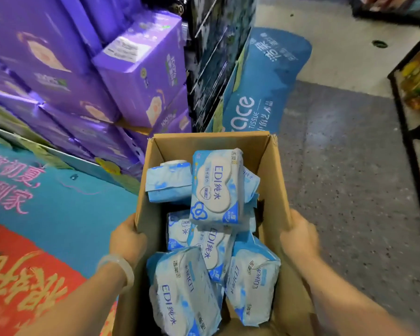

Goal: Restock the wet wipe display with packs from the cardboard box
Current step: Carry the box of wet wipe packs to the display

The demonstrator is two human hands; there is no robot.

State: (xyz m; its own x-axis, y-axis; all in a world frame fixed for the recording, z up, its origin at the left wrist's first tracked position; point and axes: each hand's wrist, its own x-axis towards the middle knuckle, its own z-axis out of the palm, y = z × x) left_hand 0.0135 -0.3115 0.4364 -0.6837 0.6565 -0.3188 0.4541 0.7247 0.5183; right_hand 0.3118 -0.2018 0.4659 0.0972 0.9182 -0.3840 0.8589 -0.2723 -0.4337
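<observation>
An open brown cardboard box [272,166] is held in front of me, above the floor. Several blue-and-white wet wipe packs lie loose inside; one pack [216,187] sits on top near the far end and another pack [184,294] lies at the near end. My left hand [126,238] grips the box's left wall, fingers curled over the rim. On the right wall, my right hand [298,236] grips the rim the same way.
Purple cartons [141,73] are stacked at the upper left above a teal and red display panel [58,214]. A blue tissue display stand [260,88] stands beyond the box. Grey floor lies to the right, with a dark shelf [417,98] at the right edge.
</observation>
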